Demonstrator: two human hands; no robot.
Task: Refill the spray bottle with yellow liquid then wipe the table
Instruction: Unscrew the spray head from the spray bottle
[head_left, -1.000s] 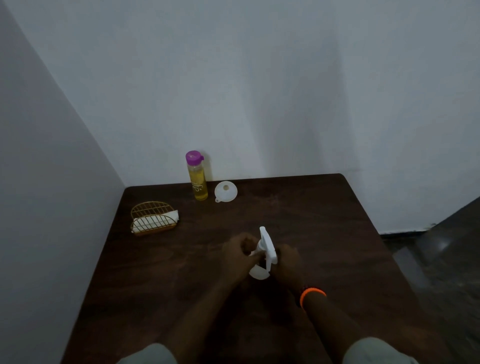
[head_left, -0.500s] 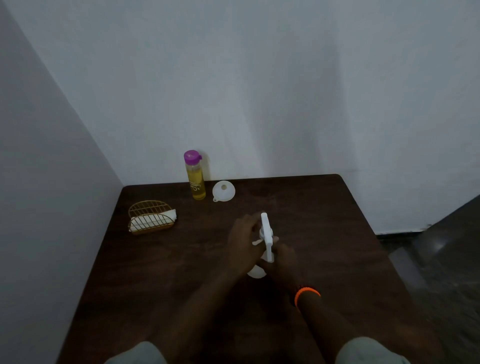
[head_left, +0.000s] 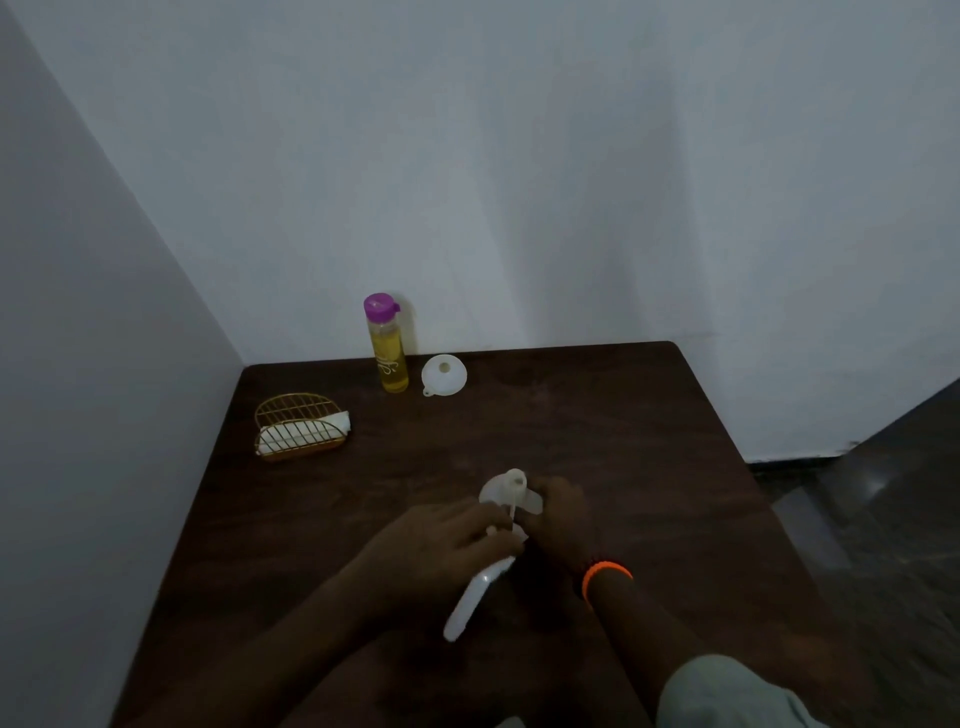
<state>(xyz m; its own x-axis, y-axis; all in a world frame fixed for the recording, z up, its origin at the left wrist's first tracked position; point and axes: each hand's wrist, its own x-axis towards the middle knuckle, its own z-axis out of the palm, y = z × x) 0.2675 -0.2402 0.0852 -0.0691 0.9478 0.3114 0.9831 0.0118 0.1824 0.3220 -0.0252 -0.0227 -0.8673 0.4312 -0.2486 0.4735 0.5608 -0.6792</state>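
The white spray bottle (head_left: 501, 493) stands near the middle of the dark wooden table (head_left: 649, 441), its neck open at the top. My right hand (head_left: 561, 519) grips its body from the right. My left hand (head_left: 447, 540) holds the white trigger spray head (head_left: 478, 592), which is off the neck and tilted down to the left; its thin tube still reaches into the bottle's mouth. A clear bottle of yellow liquid (head_left: 388, 358) with a purple cap stands at the back edge. A white funnel (head_left: 444, 375) lies beside it, to its right.
A gold wire basket (head_left: 291, 410) holding a folded white cloth (head_left: 304, 430) sits at the back left. Walls close the table's left and back sides. The right edge drops to a dark floor (head_left: 883, 519). An orange band (head_left: 605, 574) circles my right wrist.
The spray head was upright on the bottle between both hands. It is now off the neck, swung down and left in my left hand, exposing the bottle's mouth and the tube.
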